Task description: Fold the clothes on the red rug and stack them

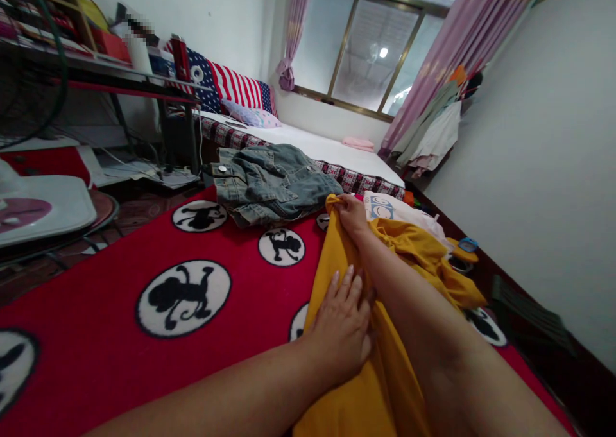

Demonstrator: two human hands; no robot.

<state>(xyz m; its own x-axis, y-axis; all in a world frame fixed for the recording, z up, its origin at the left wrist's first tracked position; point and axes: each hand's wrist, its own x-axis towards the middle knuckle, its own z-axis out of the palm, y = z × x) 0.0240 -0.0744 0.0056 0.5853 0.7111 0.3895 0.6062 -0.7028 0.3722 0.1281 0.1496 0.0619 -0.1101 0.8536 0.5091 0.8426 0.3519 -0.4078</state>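
Note:
A mustard-yellow garment (356, 398) lies lengthwise over the red blanket (260, 302), with more of it bunched to the right. Its exact kind I cannot tell. My left hand (342, 321) rests flat on the cloth, fingers stretched forward and slightly apart. Farther off, my right hand (353, 215) is closed around the garment's far end, which is gathered at the fingers. Just beyond and to the left of that hand lies a crumpled denim jacket (279, 183). A white cloth with a blue print (409, 215) is on the right, behind the yellow folds.
Against the far wall, under the window (375, 45), runs a low white-topped bed (308, 135) with a striped cushion (240, 84). On the left stand a cluttered desk (144, 87) and a white plastic seat (72, 199). Clothes (436, 135) hang by the right wall.

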